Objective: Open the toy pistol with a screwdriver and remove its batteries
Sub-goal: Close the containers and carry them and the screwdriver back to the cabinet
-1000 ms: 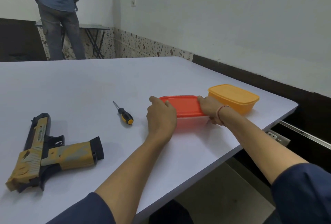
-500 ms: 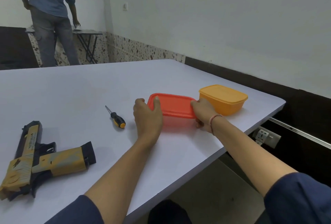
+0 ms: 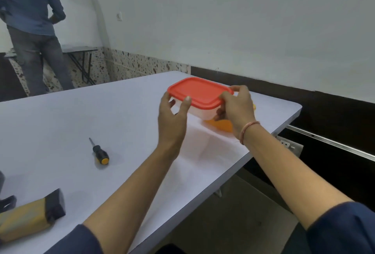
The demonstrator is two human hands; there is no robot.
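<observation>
A clear box with a red lid (image 3: 197, 92) is held in the air above the white table (image 3: 81, 115). My left hand (image 3: 172, 119) grips its left end and my right hand (image 3: 237, 107) grips its right end. A small screwdriver (image 3: 99, 151) with a black and yellow handle lies on the table to the left of my arms. The toy pistol (image 3: 30, 217), tan and black, lies at the lower left edge, with only its grip and part of the body in view.
An orange box (image 3: 220, 125) sits on the table behind my right hand, mostly hidden. The table edge runs diagonally on the right, with a wall socket (image 3: 288, 146) below it. A person (image 3: 32, 30) stands at the far left by a folding table.
Both hands have lifted the red-lidded box off the table into the air. The view has shifted, so the pistol is now mostly cut off at the lower left.
</observation>
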